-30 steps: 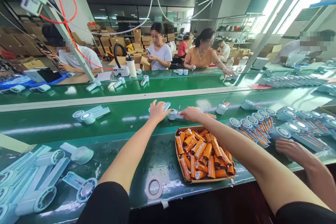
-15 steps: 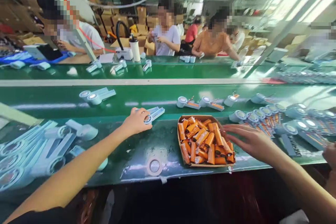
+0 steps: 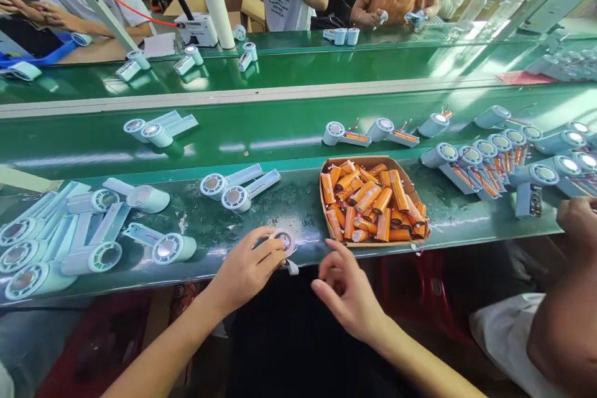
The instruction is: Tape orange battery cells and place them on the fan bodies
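The left hand [image 3: 254,261] is bent over the near edge of the table [image 3: 305,199], fingers partly curled against the left side of a roll of tape [image 3: 291,247]; whether it has a firm hold I cannot tell, as the thumb is hidden. The right hand [image 3: 347,289] hangs in front of the edge, half open, thumb and forefinger apart, with nothing visible in it.

The tape lies flat close to the edge, its loose end [image 3: 292,268] hanging over. A careless nudge toward the body could tip the roll off, and the loose end could stick to a finger. Just beyond the right fingertips is a low box [image 3: 373,245], heaped with orange batteries [image 3: 366,196]; a knock to its front wall could spill some, since they rise about to the rim.

Behind the left hand lie two blue fans [image 3: 236,199], with a pile of fans [image 3: 35,277] farther left whose handles overlap, so pulling one could drag others. Bare table lies between the tape and the box, the easiest room for moving. To the right, clustered fans [image 3: 485,149] and another person's hand [image 3: 578,217] narrow the space.
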`<state>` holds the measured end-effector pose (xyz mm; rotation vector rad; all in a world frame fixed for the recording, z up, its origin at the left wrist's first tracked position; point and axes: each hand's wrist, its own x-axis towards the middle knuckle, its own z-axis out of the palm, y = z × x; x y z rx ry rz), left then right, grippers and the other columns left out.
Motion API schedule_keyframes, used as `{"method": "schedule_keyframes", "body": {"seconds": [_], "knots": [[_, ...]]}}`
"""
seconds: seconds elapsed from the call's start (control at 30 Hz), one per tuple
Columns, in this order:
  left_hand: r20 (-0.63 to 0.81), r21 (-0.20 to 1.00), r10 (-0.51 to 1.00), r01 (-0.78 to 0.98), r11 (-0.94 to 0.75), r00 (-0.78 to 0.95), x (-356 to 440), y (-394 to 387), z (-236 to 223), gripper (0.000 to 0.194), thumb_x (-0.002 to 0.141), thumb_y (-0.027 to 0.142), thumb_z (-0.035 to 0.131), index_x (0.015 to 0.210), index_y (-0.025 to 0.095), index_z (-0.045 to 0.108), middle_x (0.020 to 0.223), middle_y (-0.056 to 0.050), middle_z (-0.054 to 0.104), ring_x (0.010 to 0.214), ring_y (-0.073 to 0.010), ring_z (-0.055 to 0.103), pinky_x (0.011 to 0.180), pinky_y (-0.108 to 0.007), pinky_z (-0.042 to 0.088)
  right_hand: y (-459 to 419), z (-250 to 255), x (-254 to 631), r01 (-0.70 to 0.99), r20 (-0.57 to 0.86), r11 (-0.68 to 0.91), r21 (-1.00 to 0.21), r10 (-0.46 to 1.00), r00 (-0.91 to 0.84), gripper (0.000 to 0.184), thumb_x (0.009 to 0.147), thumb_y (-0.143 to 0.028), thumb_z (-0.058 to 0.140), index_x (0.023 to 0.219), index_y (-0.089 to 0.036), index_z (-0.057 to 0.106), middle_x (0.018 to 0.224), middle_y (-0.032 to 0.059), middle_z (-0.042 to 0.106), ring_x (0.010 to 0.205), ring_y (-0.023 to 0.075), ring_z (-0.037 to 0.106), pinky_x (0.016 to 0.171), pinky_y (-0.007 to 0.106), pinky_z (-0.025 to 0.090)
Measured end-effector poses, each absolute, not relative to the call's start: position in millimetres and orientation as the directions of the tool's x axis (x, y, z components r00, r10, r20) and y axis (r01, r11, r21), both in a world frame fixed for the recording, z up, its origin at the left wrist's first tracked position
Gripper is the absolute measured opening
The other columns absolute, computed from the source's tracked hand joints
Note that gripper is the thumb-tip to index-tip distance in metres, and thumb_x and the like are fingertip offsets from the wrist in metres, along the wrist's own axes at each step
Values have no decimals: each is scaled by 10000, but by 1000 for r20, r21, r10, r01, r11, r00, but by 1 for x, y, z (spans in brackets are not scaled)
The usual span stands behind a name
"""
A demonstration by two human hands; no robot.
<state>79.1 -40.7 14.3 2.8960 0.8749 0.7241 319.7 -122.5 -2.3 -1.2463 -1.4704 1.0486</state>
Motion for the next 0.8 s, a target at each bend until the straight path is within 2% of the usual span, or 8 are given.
{"method": "schedule_keyframes", "body": {"seconds": [0.1, 0.23, 0.33, 0.43, 0.5, 0.63, 0.73, 0.8], "knots": [[372, 127, 541, 536, -834, 754, 79, -37, 14, 201, 995, 199, 682, 1194, 179, 707, 1135, -85, 775, 1229, -289, 667, 992, -431, 621, -116, 2, 309, 237, -148, -93, -967, 963, -226, 583, 966, -406, 698, 1463, -239, 444, 751, -65, 625, 530, 111, 567, 533, 234, 481], [302, 157, 567, 546, -823, 767, 70, -28, 2, 251, 995, 211, 670, 1240, 167, 702, 1290, -114, 741, 1222, -275, 683, 1021, -422, 633, -110, -2, 310, 278, -162, -112, -954, 973, -162, 495, 949, -482, 675, 1345, -216, 543, 734, -44, 633, 573, 137, 578, 572, 263, 465], [354, 186, 587, 561, -807, 728, 67, -29, -2, 222, 1014, 126, 576, 1174, 164, 725, 1239, -117, 753, 1220, -251, 688, 1019, -392, 636, -110, -7, 313, 257, -167, -122, -959, 973, -161, 531, 961, -519, 658, 1369, -197, 553, 762, -20, 677, 593, 140, 583, 597, 270, 475], [422, 175, 544, 524, -833, 725, 73, -34, 4, 189, 1006, 127, 601, 1144, 154, 727, 1115, -99, 774, 1281, -296, 658, 1061, -450, 622, -111, -6, 314, 158, -231, -193, -968, 934, -271, 636, 950, -597, 676, 1417, -181, 562, 769, -11, 708, 546, 127, 558, 546, 253, 464], [459, 150, 498, 488, -860, 736, 77, -36, 10, 168, 1003, 145, 625, 1140, 146, 721, 1119, -97, 772, 1331, -329, 631, 1090, -489, 608, -112, 1, 314, 128, -255, -222, -967, 881, -398, 546, 965, -641, 649, 1259, -182, 683, 694, -16, 692, 489, 114, 520, 494, 235, 429], [495, 40, 428, 472, -881, 756, 72, -27, 16, 167, 1000, 104, 609, 1107, 156, 725, 1091, -94, 775, 1223, -294, 687, 1027, -457, 635, -112, 22, 327, 182, -131, -10, -983, 731, -670, 509, 1055, -585, 531, 864, -188, 787, 557, -6, 644, 489, 120, 560, 512, 225, 431], [521, -21, 425, 508, -861, 741, 59, -21, 15, 172, 991, 71, 597, 1081, 149, 721, 1033, -97, 773, 1059, -265, 720, 986, -439, 637, -106, 41, 356, 266, -92, 210, -941, 598, -796, 433, 1054, -535, 581, 869, -224, 820, 576, -8, 677, 510, 134, 608, 520, 232, 441], [554, -28, 428, 530, -847, 714, 54, -21, 16, 192, 981, 55, 594, 1097, 146, 717, 1039, -106, 772, 1004, -258, 723, 974, -437, 635, -95, 53, 384, 377, -61, 307, -874, 700, -712, 327, 1044, -502, 620, 998, -256, 831, 699, 3, 755, 587, 156, 674, 570, 246, 495]]}}
